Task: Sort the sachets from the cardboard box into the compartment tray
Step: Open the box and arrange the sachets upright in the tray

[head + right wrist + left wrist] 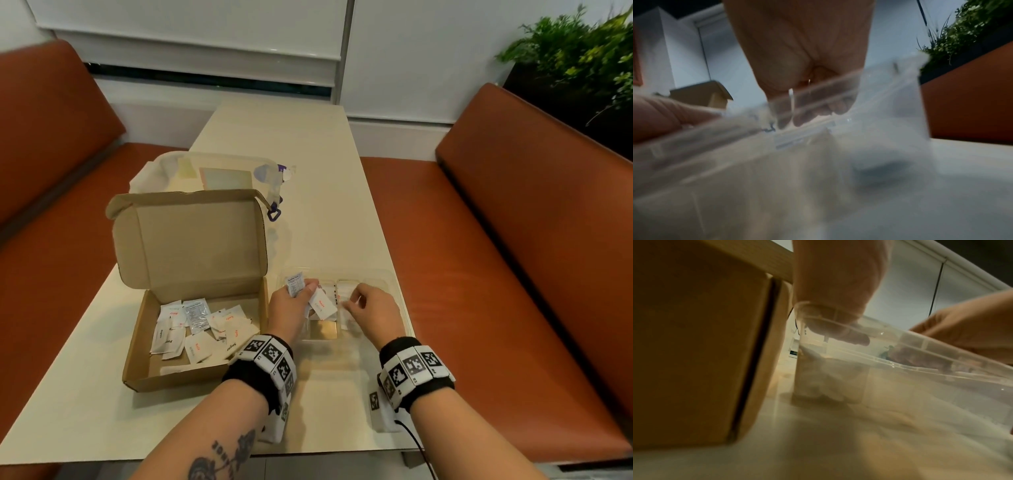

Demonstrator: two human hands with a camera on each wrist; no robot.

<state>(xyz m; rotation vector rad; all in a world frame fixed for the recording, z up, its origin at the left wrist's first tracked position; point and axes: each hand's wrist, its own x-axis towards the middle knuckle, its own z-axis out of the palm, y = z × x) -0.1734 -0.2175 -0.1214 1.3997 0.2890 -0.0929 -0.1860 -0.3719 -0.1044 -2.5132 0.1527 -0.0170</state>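
several sachets [310, 297] were clutched in the left hand [287, 313] over the compartment tray [394, 279], feeding the right hand [371, 310], whose pinch couldn't be confirmed; more remained in the cardboard box [144, 346], left.

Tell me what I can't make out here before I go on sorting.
- Tray contents: head view, both hands cover the compartments; both wrist views blur them through the clear wall.
- Right hand grip: head view, a sachet seems pinched but is too small; right wrist view is smeared.
- Left hand sachets: how many is unclear, the fingers hide them.
- Box sachets: most labels too small.
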